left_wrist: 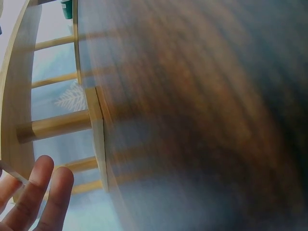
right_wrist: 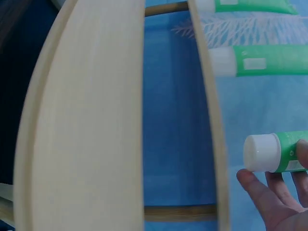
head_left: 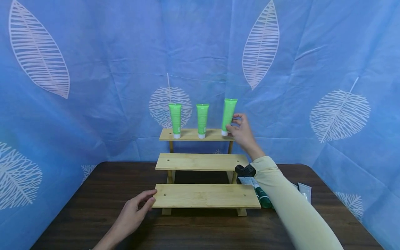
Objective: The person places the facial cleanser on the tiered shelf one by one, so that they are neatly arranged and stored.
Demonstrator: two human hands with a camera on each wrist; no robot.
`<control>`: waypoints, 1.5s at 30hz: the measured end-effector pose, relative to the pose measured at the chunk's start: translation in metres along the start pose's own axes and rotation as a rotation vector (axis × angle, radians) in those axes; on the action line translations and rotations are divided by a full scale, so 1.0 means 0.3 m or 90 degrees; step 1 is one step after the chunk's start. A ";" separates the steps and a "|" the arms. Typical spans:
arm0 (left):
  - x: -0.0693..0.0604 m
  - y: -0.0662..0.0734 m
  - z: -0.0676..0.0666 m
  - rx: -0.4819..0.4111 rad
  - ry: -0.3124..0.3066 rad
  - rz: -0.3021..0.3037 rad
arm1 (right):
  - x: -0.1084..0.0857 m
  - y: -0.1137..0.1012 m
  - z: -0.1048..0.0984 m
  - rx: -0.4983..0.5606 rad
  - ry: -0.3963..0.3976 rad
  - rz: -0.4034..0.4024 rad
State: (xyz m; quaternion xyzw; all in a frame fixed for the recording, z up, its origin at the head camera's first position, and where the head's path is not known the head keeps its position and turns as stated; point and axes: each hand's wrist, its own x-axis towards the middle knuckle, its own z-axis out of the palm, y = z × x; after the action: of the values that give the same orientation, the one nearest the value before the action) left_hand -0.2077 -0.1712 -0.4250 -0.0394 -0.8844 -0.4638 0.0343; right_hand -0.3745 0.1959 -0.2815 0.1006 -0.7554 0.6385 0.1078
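My right hand (head_left: pixel 242 132) pinches a green squeeze tube (head_left: pixel 229 113) near its white cap, above the right end of the top step of a wooden three-step rack (head_left: pixel 201 161). The tube is cap-down and slightly tilted; in the right wrist view a gap separates its cap (right_wrist: pixel 262 153) from the board edge. Two matching tubes, a left one (head_left: pixel 175 118) and a middle one (head_left: pixel 202 118), stand upright on their caps on that step. With relaxed fingers (left_wrist: pixel 41 185), my left hand (head_left: pixel 132 211) touches the left end of the lowest step (head_left: pixel 206 196).
Right of the rack, partly behind my right sleeve, lie a dark green tube (head_left: pixel 264 199) and a grey tube (head_left: pixel 305 192). The rack stands on a dark wood table (head_left: pixel 125 180). A blue leaf-patterned cloth (head_left: pixel 203 52) hangs behind.
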 end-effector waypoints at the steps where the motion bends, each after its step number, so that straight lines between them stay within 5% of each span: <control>1: 0.000 -0.001 0.000 0.000 0.000 0.000 | 0.002 0.007 0.002 -0.001 -0.001 0.001; 45: 0.009 -0.010 0.006 0.007 0.000 0.000 | -0.008 0.067 0.026 -0.095 0.010 -0.026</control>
State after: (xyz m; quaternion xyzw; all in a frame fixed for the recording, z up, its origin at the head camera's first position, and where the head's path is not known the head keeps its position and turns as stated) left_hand -0.2108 -0.1712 -0.4281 -0.0393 -0.8868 -0.4591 0.0348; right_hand -0.3783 0.1915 -0.3025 0.1028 -0.7980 0.5785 0.1340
